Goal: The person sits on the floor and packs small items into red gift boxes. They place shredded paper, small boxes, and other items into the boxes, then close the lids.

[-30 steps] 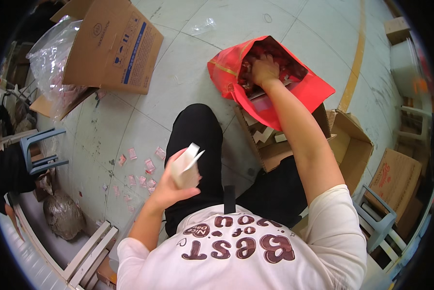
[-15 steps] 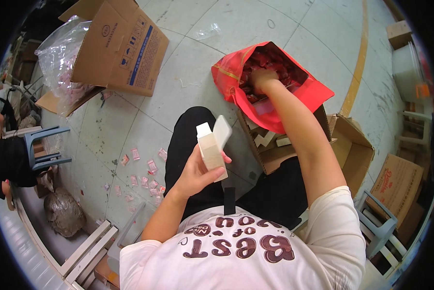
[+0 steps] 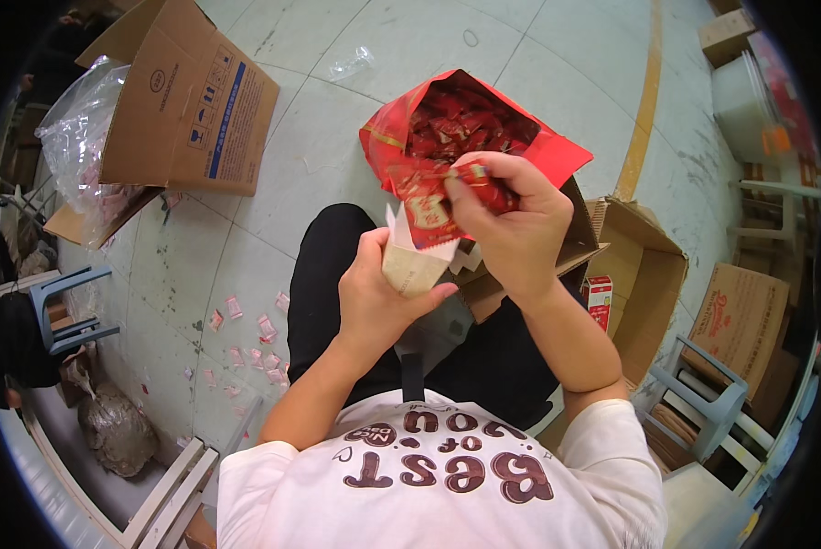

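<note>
My left hand (image 3: 374, 288) is wrapped around a small cream cardboard box (image 3: 414, 267), its top flaps up. Right above its opening, my right hand (image 3: 525, 215) pinches shiny red wrapped packets (image 3: 429, 209). The lowest packet overlaps the box's upper edge; whether its end is inside I cannot tell. Beyond my hands lies a large red bag (image 3: 561, 154), its mouth facing up and full of similar red packets (image 3: 456, 119). The bag rests on or against an open brown carton (image 3: 653, 265), partly hidden by my right arm.
A small red-and-white box (image 3: 598, 297) stands in the carton. Left, a big carton (image 3: 186, 110) holds clear plastic. Several pink packets (image 3: 268, 329) lie on the floor. Blue stools stand left (image 3: 67, 311) and right (image 3: 703, 403), near a tied grey bag (image 3: 113, 425) and a closed carton (image 3: 735, 320).
My right hand has come out of the red bag with red packets and moved to the small box. My left hand has tilted the box, whose flaps now stand differently.
</note>
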Demonstrator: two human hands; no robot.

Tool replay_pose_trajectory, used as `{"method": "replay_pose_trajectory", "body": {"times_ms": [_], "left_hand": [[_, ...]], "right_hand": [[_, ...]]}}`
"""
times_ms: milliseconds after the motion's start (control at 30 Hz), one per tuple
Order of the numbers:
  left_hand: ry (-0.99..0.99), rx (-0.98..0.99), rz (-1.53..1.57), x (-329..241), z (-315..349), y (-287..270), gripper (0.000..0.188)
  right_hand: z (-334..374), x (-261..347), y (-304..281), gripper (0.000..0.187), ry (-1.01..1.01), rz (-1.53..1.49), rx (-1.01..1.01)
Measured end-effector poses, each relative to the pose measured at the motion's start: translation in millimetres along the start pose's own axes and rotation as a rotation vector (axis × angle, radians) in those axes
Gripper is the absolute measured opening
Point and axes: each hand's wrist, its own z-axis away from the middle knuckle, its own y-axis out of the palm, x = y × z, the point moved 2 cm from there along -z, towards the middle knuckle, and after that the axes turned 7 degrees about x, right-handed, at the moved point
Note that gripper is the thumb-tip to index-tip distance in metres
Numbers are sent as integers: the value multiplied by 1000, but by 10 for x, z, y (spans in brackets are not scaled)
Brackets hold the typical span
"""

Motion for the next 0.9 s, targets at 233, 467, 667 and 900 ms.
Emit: {"method": "replay_pose_trajectory", "body": {"times_ms": [233,467,667,900], "left_hand": [[160,-55,-70,72,21,103,71],[258,165,-107,283,325,335,70],[207,317,88,291,580,463,73],[131,539,209,495,858,508,67]], "right_hand": [[176,-95,-262,18,-218,332,294],[513,20,-406,28,-174,433,503],[938,143,-597,23,29,877,710],[1035,133,-643,20,50,908,708]]}}
